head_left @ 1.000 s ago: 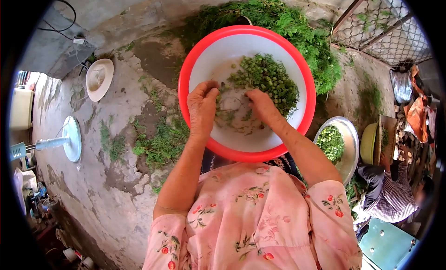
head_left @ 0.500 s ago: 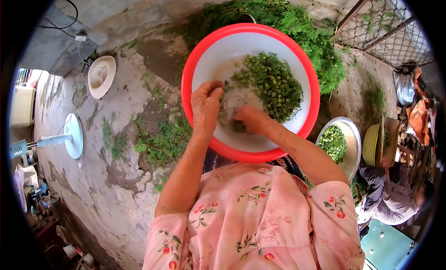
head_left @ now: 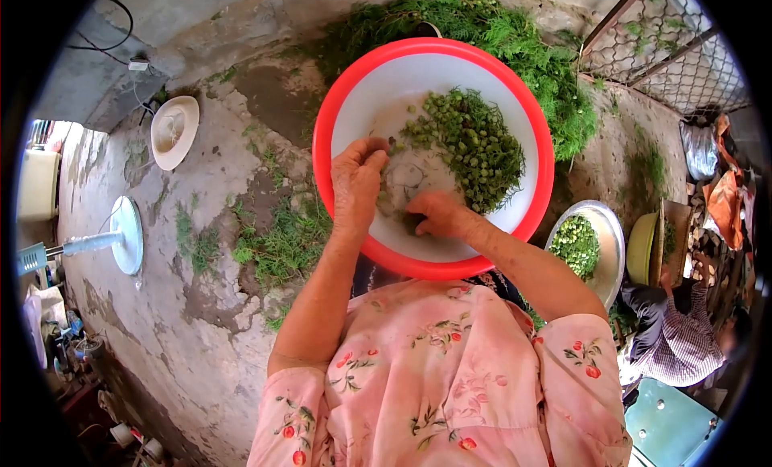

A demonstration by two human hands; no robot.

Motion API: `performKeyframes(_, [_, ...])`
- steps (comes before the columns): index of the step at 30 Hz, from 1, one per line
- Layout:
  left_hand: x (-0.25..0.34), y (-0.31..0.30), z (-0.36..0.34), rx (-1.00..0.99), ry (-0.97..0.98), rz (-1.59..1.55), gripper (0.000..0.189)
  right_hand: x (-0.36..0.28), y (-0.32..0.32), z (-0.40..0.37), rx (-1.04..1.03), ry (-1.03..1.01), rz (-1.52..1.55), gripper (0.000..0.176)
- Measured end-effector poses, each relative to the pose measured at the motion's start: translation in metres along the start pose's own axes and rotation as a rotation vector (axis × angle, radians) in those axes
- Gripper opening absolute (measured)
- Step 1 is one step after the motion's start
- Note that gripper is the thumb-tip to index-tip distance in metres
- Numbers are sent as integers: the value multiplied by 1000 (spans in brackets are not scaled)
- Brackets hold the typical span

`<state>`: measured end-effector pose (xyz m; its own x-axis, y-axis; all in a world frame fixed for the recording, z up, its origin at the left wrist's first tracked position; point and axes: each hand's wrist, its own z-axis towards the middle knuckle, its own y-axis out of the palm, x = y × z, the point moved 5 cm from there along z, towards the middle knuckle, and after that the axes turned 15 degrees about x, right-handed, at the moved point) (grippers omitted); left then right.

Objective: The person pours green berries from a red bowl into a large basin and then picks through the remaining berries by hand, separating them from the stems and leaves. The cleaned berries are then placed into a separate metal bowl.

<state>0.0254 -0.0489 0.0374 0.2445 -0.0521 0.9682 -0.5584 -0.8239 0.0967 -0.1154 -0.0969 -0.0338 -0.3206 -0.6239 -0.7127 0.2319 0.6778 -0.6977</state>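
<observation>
A white basin with a red rim (head_left: 325, 117) is in front of me, tilted up toward my view. On its right side lies a pile of small round green cones mixed with thin leafy sprigs (head_left: 474, 149). Over the basin's left part, my left hand (head_left: 358, 182) is closed, its thumb and fingertips pinched together; what they hold is too small to name. My right hand (head_left: 442, 214) is low in the basin, left of the pile's lower end. Its fingers curl in near the bottom, around something dark that I cannot make out. Loose green bits lie between the hands.
Feathery green branches (head_left: 555, 97) are heaped behind the basin. To the right are a metal bowl of green pieces (head_left: 609, 234), a yellow basin (head_left: 641, 250) and a seated person (head_left: 683, 338). A straw hat (head_left: 174, 133) and a pale blue fan (head_left: 127, 235) are at left.
My right hand has shifted slightly down and right inside the basin, and its fingers show more clearly. The left hand stays pinched in nearly the same place.
</observation>
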Motion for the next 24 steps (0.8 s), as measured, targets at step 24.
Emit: performKeyframes(24, [-8,2,1,-24,-177,-90,17,-36,-24,-29,-336,287,451,17])
